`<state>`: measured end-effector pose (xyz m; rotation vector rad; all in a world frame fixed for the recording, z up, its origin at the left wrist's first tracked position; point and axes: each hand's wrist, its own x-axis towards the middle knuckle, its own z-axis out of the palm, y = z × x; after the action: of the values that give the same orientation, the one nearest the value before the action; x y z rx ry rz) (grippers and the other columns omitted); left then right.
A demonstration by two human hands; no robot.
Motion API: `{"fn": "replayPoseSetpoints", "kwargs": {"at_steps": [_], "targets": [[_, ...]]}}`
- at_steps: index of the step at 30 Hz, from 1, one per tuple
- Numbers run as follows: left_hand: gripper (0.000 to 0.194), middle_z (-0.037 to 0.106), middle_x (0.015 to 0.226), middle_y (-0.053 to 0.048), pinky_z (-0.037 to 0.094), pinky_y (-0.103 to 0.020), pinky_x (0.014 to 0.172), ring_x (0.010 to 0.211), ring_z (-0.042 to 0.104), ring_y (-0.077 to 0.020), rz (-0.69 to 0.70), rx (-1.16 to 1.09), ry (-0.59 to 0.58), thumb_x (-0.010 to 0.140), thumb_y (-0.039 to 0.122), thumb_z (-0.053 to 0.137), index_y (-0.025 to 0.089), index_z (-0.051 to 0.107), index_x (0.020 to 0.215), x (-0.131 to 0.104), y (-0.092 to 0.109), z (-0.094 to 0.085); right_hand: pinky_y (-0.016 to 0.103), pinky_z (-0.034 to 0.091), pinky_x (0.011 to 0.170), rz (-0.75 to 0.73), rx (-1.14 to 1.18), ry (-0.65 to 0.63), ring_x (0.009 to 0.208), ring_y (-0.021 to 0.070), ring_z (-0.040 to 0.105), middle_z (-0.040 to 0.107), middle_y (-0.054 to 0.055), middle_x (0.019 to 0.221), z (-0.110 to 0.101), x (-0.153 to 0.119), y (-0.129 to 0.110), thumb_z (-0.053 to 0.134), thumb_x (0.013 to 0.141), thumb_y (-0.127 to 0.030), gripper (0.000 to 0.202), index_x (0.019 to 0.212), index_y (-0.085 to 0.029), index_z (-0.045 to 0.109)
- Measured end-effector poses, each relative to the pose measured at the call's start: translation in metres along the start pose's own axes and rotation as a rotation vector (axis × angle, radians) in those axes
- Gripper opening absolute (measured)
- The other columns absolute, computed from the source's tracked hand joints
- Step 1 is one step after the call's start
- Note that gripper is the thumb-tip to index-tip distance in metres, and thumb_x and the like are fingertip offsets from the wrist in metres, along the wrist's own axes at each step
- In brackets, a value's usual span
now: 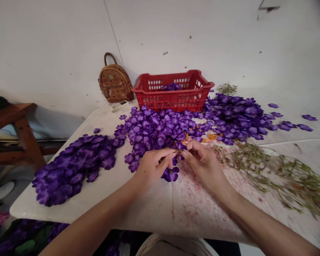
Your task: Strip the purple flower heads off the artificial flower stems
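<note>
Both hands meet over the table in front of a heap of purple flowers (154,128). My right hand (202,160) pinches a small purple flower (180,150) between thumb and forefinger. My left hand (154,163) has its thumb and fingertips closed at the left side of that flower, on a thin stem-like part too small to make out well. Just below the fingertips, another purple flower (170,174) shows, partly behind my left hand.
A red basket (173,96) with some purple flowers stands at the back, beside a brown backpack (114,83) and a remote (119,106). More purple flowers lie left and right. Green stems (277,170) spread at the right, near small yellow pieces (210,136).
</note>
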<state>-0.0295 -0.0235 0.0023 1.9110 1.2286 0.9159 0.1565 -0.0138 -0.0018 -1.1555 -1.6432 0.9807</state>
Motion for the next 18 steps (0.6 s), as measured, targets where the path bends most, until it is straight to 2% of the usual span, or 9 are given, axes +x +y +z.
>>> {"fn": "replayPoseSetpoints", "kwargs": {"at_steps": [7, 12, 15, 18], "targets": [[0.034, 0.067, 0.067, -0.002, 0.038, -0.024, 0.055, 0.057, 0.057, -0.012, 0.111, 0.128, 0.003, 0.101, 0.024, 0.047, 0.018, 0.07, 0.077, -0.0012, -0.0067, 0.0017, 0.031, 0.034, 0.059, 0.009, -0.024, -0.05, 0.062, 0.015, 0.044, 0.047, -0.002, 0.067, 0.0005, 0.0011, 0.0005, 0.052, 0.09, -0.035, 0.02, 0.074, -0.024, 0.048], [0.029, 0.068, 0.071, -0.002, 0.041, -0.027, 0.063, 0.064, 0.06, -0.015, 0.178, 0.244, 0.004, 0.098, 0.02, 0.047, 0.019, 0.067, 0.077, -0.0044, -0.0094, 0.0034, 0.031, 0.031, 0.058, 0.034, -0.033, -0.106, 0.06, 0.0147, 0.043, 0.044, -0.003, 0.065, 0.0014, 0.0012, 0.0007, 0.052, 0.089, -0.035, 0.021, 0.073, -0.024, 0.046], [0.029, 0.066, 0.068, -0.001, 0.039, -0.027, 0.062, 0.062, 0.057, -0.0144, 0.145, 0.216, 0.005, 0.098, 0.022, 0.049, 0.019, 0.064, 0.074, -0.0032, -0.0068, 0.0033, 0.031, 0.032, 0.058, 0.038, -0.036, -0.12, 0.06, 0.0151, 0.043, 0.044, -0.003, 0.065, 0.0, 0.0034, -0.0013, 0.054, 0.088, -0.035, 0.022, 0.072, -0.024, 0.044], [0.034, 0.063, 0.066, -0.001, 0.037, -0.026, 0.06, 0.058, 0.052, -0.0117, 0.026, -0.013, 0.008, 0.101, 0.027, 0.048, 0.018, 0.063, 0.072, 0.0026, -0.0034, 0.0013, 0.032, 0.036, 0.061, 0.018, 0.034, -0.089, 0.064, 0.0162, 0.045, 0.047, -0.002, 0.068, -0.0046, 0.0063, -0.0057, 0.054, 0.092, -0.041, 0.026, 0.073, -0.024, 0.048]]}}
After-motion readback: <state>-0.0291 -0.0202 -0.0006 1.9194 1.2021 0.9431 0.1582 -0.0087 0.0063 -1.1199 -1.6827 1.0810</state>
